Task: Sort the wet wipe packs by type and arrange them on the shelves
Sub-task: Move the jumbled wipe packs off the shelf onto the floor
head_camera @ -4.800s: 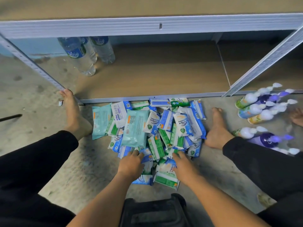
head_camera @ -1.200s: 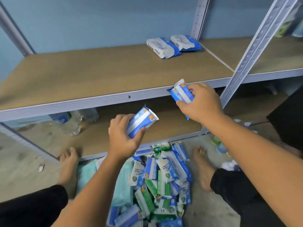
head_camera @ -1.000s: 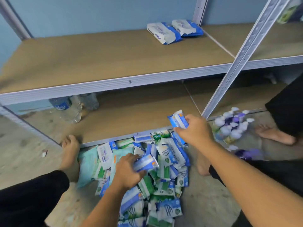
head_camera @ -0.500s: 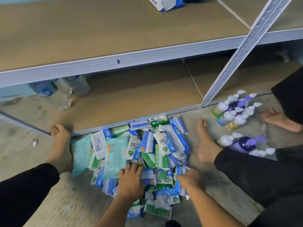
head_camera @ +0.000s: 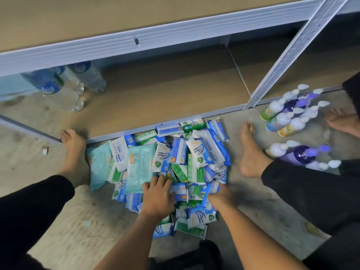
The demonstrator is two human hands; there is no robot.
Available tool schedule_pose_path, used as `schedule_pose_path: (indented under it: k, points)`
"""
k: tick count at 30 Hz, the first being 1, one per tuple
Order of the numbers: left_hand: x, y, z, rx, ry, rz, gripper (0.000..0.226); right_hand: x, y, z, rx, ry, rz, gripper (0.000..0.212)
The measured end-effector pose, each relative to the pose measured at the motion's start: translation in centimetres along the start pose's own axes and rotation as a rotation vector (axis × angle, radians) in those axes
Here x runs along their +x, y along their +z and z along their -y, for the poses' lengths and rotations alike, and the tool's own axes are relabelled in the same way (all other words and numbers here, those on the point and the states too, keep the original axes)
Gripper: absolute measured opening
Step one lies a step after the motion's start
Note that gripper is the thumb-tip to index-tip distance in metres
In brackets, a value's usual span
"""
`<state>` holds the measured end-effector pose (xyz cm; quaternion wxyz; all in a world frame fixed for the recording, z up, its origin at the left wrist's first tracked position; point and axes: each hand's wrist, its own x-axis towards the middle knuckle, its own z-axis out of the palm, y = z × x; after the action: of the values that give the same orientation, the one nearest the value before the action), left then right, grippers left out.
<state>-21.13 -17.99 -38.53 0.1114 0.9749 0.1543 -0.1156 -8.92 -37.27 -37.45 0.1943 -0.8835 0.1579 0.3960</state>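
Wet wipe packs (head_camera: 171, 168) piled on floor | both hands (head_camera: 157, 193) on pile

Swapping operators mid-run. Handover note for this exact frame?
Left hand: palm down on the pile of wipe packs, fingers spread; no pack lifted.
Right hand: fingers dug into the pile's right side; grip unclear.
The pile lies on the floor between the feet, against the bottom shelf edge: blue-white, green-white and larger teal packs, all mixed.
Bottom shelf holds only water bottles, far left. Pump bottles sit on the floor to the right.
Done: no wipes visible on either shelf in view.
Left: sort nearly everything by type, then shelve.
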Motion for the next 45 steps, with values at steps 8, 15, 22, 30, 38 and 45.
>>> schedule_pose_path:
  k: [8,15,22,30,38,45]
  points:
    - [0.4,-2.9,-0.5,-0.003,-0.080,0.102,0.042,-1.8,-1.8,1.1,-0.004,-0.118,-0.011,0.028]
    - [0.9,-7.9,-2.2,0.012,-0.179,0.271,0.050,-5.5,-5.0,4.8,-0.165,-0.350,-0.093,0.013]
    - [1.4,-15.6,-3.4,-0.159,-0.169,0.060,0.051,-11.3,-10.1,9.6,-0.225,-0.533,-0.274,0.028]
    - [2.8,-26.2,-4.7,0.002,-0.047,-0.235,0.057,-18.1,-17.2,15.1,-0.361,-0.771,-0.532,0.035]
    - [7.0,-35.9,-5.1,0.147,0.057,-0.414,0.052,-19.6,-25.8,21.6,-0.417,-0.961,-0.677,0.032]
    - [15.6,-41.7,-5.6,0.151,0.133,-0.551,0.048,-15.9,-31.5,30.3,-0.446,-0.965,-0.805,0.028]
